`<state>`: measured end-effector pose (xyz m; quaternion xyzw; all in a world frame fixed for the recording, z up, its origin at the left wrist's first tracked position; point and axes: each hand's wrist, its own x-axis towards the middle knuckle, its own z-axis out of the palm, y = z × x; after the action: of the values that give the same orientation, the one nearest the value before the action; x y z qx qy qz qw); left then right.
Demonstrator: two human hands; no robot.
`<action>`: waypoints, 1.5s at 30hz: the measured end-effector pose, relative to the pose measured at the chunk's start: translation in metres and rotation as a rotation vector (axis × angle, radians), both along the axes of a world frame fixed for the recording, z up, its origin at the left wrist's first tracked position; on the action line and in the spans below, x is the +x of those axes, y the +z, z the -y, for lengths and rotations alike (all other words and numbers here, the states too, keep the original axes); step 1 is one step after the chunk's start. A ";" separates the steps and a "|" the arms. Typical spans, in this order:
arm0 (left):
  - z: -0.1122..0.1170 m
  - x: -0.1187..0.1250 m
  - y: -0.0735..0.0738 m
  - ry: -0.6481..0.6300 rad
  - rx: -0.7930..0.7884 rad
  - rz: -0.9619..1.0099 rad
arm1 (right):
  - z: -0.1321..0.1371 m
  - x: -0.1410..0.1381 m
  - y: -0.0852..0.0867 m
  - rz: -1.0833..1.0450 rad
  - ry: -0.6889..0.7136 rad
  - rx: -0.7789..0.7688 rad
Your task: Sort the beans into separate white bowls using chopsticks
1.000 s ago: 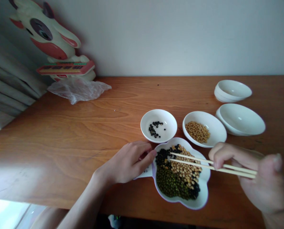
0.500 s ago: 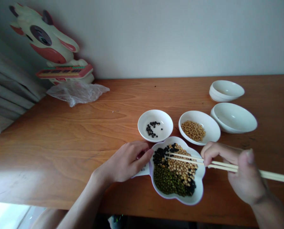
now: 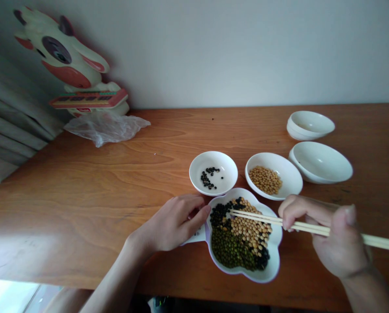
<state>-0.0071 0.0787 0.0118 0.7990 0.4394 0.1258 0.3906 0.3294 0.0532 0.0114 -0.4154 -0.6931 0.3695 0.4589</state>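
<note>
My left hand (image 3: pixel 181 222) is closed on the left side of a white, lobed dish (image 3: pixel 273 261), thumb at its rim and fingers near a labelled tab (image 3: pixel 196 235). Black beans (image 3: pixel 218 215), pale soybeans (image 3: pixel 250 230) and green mung beans (image 3: pixel 230 248) lie in the dish. My right hand (image 3: pixel 328 234) grips a pair of wooden chopsticks (image 3: pixel 266 218). Their tips are close together among the black beans; whether a bean sits between them I cannot tell. Just behind the dish stand a bowl (image 3: pixel 229 167) with a few black beans and a bowl (image 3: pixel 289 174) with soybeans.
Two more white bowls stand at the right, one nearer (image 3: pixel 325 163) and one farther back (image 3: pixel 312 124). A crumpled plastic bag (image 3: pixel 106 128) lies at the back left before a cow-shaped toy keyboard (image 3: pixel 90 99). A wall (image 3: pixel 214 52) rises behind the wooden table (image 3: pixel 99 195).
The chopsticks' tips have come together, having been spread apart before. My right hand has shifted very slightly; my left hand stays on the dish.
</note>
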 end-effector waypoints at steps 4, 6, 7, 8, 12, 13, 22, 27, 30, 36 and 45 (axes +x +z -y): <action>0.000 -0.001 -0.001 0.000 0.012 -0.003 | -0.002 0.001 0.006 0.041 -0.024 -0.001; 0.000 -0.001 -0.002 0.001 0.012 -0.004 | -0.001 0.002 0.006 0.050 -0.035 -0.003; 0.000 -0.001 -0.001 0.004 0.010 -0.002 | 0.000 0.002 0.005 0.050 -0.031 -0.003; 0.000 0.000 -0.001 0.005 0.007 -0.001 | 0.000 0.002 0.004 0.046 -0.023 -0.002; 0.000 0.001 0.000 0.003 0.000 0.003 | 0.001 0.003 -0.001 0.011 -0.012 -0.010; 0.000 0.001 0.000 0.003 0.000 0.001 | 0.001 0.003 -0.002 0.001 -0.016 -0.011; 0.000 -0.001 -0.001 0.004 0.009 -0.012 | 0.001 -0.004 0.001 -0.089 -0.059 0.027; -0.001 0.000 -0.001 -0.005 0.010 -0.006 | 0.002 -0.007 0.008 -0.157 -0.175 0.073; -0.002 0.000 -0.002 -0.009 0.014 0.005 | -0.001 -0.013 0.010 -0.225 -0.284 0.116; 0.000 0.000 0.000 0.009 -0.006 0.000 | -0.011 -0.031 0.010 -0.296 -0.329 0.093; 0.000 0.001 -0.001 0.014 -0.006 0.003 | 0.012 0.003 0.001 -0.196 -0.306 0.029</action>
<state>-0.0060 0.0791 0.0113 0.7947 0.4447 0.1286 0.3927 0.3322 0.0409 0.0125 -0.4715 -0.5787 0.3241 0.5811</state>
